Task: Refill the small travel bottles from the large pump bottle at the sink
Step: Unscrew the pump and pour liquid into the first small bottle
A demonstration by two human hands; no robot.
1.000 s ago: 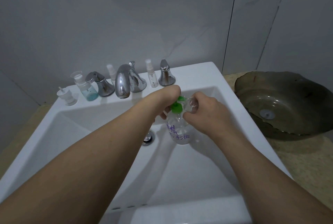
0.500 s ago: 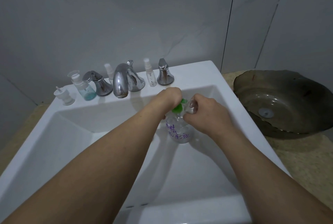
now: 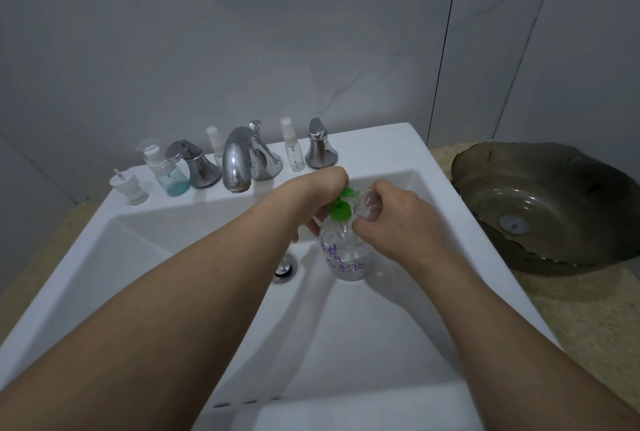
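Note:
A clear large pump bottle (image 3: 348,257) with purple writing and a green pump head (image 3: 341,209) stands in the white sink (image 3: 194,285). My left hand (image 3: 327,188) curls over the green pump from the left, its fingers hidden behind the bottle. My right hand (image 3: 388,219) grips a small clear travel bottle (image 3: 366,203), tilted against the pump nozzle. More small bottles stand on the sink's back ledge: one with blue liquid (image 3: 169,174), and two slim spray bottles (image 3: 293,150) (image 3: 214,143).
A chrome faucet (image 3: 242,160) with two handles (image 3: 194,163) (image 3: 320,148) lines the back ledge. A loose white pump cap (image 3: 130,188) sits far left. The drain (image 3: 284,269) lies left of the big bottle. A dark glass basin (image 3: 550,202) sits on the counter at right.
The view shifted slightly; both hands stay at the pump head, my left hand sitting a little lower on the green pump.

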